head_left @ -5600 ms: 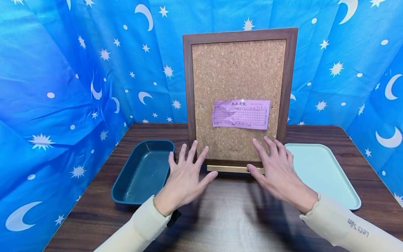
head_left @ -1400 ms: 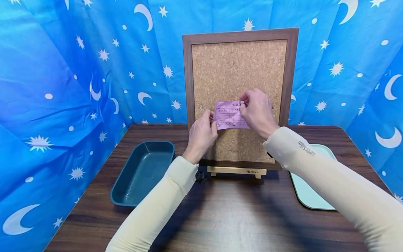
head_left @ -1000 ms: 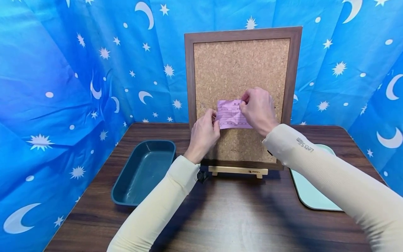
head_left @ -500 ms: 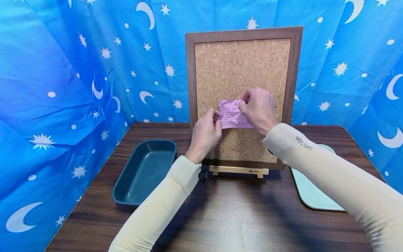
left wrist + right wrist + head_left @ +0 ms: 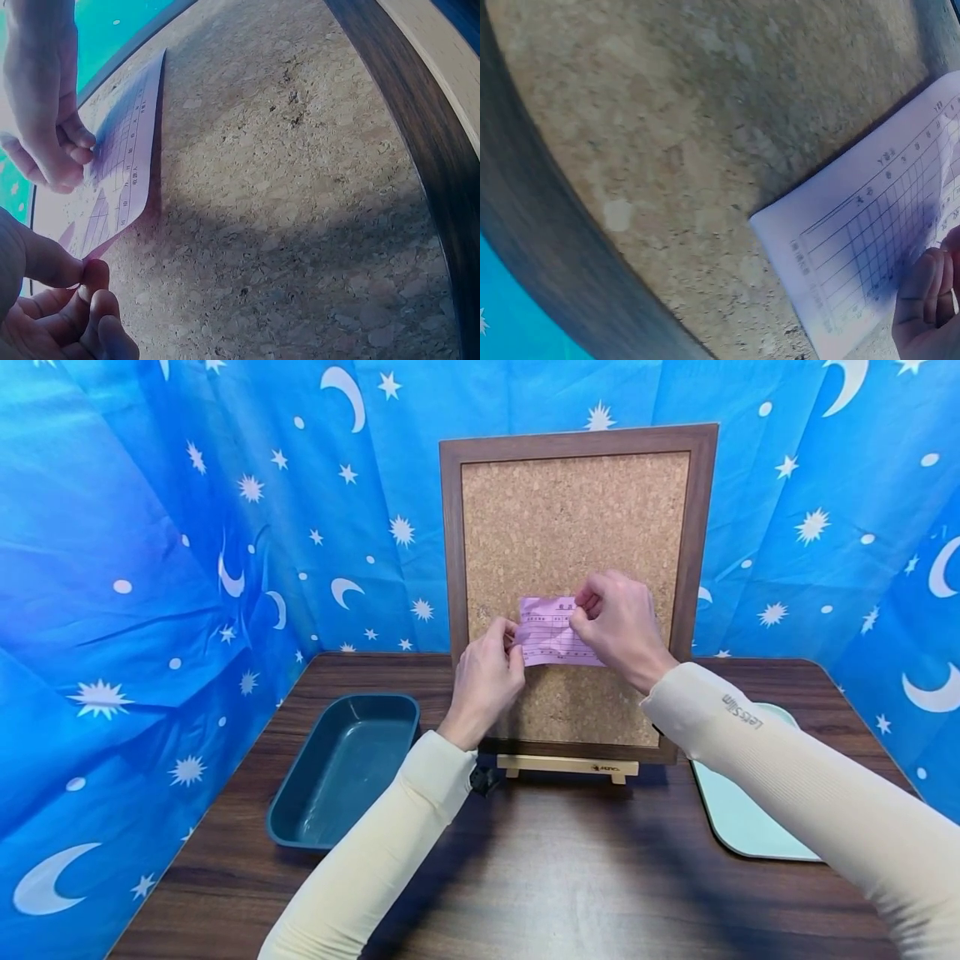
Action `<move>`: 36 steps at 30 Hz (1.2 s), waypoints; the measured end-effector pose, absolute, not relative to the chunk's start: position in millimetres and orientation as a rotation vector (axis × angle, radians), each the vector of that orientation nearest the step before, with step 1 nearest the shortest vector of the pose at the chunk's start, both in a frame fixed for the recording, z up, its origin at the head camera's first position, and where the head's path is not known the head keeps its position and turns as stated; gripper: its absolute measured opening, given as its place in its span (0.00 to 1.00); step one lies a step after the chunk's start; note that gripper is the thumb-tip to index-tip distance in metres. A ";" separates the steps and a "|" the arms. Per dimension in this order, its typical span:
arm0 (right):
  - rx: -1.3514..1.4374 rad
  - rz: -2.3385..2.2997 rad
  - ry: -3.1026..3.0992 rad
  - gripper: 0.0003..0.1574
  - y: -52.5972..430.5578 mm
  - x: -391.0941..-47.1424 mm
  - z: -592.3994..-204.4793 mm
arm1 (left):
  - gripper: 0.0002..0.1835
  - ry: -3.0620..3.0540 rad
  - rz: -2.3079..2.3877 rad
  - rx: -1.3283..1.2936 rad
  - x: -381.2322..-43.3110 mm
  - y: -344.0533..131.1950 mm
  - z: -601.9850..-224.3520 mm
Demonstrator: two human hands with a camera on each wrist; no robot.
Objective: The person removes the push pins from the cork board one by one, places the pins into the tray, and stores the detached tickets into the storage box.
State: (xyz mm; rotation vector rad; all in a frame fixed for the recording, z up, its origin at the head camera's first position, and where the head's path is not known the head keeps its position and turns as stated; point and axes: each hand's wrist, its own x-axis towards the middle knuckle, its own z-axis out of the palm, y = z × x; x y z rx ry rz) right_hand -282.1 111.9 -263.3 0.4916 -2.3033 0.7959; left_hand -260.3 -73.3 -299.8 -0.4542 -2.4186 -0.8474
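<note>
A purple printed receipt slip (image 5: 543, 631) lies against the cork board (image 5: 570, 518), which stands upright in a brown wooden frame. My left hand (image 5: 486, 681) pinches the slip's left edge between thumb and forefinger, and the left wrist view shows that edge lifted off the cork. At the slip's top middle, the thumb and curled fingers of my right hand (image 5: 618, 625) pinch the spot of the white push pin, which the fingers hide. In the right wrist view the slip (image 5: 855, 240) bends near the right fingertips.
A dark teal tray (image 5: 281, 810) sits on the wooden table (image 5: 570, 877) to the left of the board. On the right is a pale mint tray (image 5: 750, 818), partly covered by my right sleeve. A small wooden easel (image 5: 562, 765) supports the board; a blue curtain hangs behind.
Earlier both hands were spread before the board, with the white pin visible in the slip. Both then took hold. In the last half second my right hand has shifted slightly right.
</note>
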 end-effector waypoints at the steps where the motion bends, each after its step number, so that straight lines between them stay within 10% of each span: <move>1: 0.508 0.807 -2.301 0.02 113.1 -281.3 -264.4 | 0.08 -2.415 -0.849 -0.454 -260.5 -73.8 -299.7; 36: 0.606 0.757 -2.177 0.04 191.0 -238.4 -289.5 | 0.09 -2.363 -0.928 -0.262 -214.3 -176.9 -287.1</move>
